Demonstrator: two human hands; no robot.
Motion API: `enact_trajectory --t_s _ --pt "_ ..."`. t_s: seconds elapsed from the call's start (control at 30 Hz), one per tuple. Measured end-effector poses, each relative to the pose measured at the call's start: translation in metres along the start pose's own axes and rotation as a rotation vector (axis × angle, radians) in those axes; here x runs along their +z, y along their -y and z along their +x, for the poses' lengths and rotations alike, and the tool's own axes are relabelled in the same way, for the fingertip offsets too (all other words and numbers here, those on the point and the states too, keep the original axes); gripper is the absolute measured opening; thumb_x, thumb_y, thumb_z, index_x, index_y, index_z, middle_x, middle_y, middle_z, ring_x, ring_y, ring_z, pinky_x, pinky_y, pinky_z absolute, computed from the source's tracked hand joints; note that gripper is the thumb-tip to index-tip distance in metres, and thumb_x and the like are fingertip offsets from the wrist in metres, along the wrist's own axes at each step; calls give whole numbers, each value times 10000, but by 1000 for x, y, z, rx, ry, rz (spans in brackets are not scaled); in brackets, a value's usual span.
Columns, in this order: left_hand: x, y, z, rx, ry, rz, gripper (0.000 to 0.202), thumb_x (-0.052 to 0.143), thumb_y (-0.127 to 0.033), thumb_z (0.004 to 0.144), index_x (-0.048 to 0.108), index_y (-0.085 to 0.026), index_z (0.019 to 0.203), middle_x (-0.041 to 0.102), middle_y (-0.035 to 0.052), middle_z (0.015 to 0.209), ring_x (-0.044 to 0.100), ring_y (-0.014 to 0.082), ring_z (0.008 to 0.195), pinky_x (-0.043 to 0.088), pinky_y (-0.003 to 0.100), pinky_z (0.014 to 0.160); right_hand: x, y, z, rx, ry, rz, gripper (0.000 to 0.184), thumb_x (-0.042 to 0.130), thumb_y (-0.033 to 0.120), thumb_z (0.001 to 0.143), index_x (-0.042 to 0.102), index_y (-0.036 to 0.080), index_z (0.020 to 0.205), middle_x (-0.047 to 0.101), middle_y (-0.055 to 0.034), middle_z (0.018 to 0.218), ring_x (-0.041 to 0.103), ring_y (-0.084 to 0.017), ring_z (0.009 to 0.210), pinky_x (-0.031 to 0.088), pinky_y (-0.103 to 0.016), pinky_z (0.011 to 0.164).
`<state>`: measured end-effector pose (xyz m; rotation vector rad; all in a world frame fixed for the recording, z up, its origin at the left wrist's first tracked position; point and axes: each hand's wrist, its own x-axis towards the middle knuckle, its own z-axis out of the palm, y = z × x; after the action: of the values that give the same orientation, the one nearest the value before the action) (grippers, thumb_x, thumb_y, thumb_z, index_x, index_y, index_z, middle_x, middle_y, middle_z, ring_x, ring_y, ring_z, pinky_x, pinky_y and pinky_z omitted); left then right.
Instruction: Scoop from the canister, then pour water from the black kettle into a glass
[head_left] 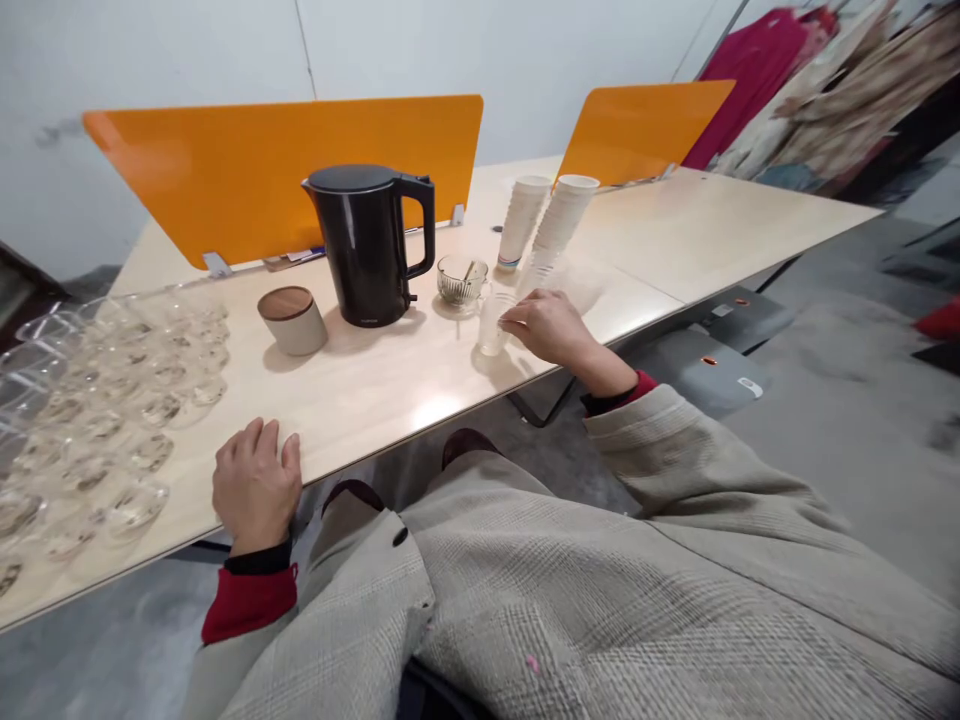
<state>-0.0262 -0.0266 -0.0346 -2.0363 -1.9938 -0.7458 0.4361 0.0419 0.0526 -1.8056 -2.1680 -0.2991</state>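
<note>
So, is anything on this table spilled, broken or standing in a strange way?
Nothing looks spilled or broken. The two stacks of paper cups lean, though that may be the camera lens. The kettle and the lidded jar stand upright. The right hand touches a clear cup; the left hand rests at the table edge.

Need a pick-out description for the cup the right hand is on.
Start at the black kettle mid-table. Right of it sits a ribbed glass bowl, and just in front of that stands a clear plastic cup, touched by the right hand. Unlike the stacked white paper cups behind, it is transparent and alone.
</note>
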Motion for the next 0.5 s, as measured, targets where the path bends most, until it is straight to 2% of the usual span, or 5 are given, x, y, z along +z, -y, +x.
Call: enact_trajectory --t_s 0.1,0.27,0.5 --pt "-1 0 0 -2 10 10 459 426 -459 1071 727 -178 1274 701 184 1446 614 365 1351 464 534 1164 4 2 3 33 -17 15 277 611 262 990 863 201 893 830 -128 913 706 -321 1002 485 -513 1019" --pt "-1 1 0 3 22 -5 447 431 -459 1068 715 -190 1285 697 180 1460 615 367 1366 448 540 1183 4 -12 8 112 -77 89 212 683 274 959 866 210 875 816 -128 888 714 -334 1016 477 -548 1049" --pt "0 1 0 17 21 -1 494 403 -475 1085 718 -163 1303 697 197 1468 615 374 1380 447 544 1185 2 -21 10 204 -102 113 189 729 318 943 896 229 947 818 -101 916 739 -304 941 544 -447 898"
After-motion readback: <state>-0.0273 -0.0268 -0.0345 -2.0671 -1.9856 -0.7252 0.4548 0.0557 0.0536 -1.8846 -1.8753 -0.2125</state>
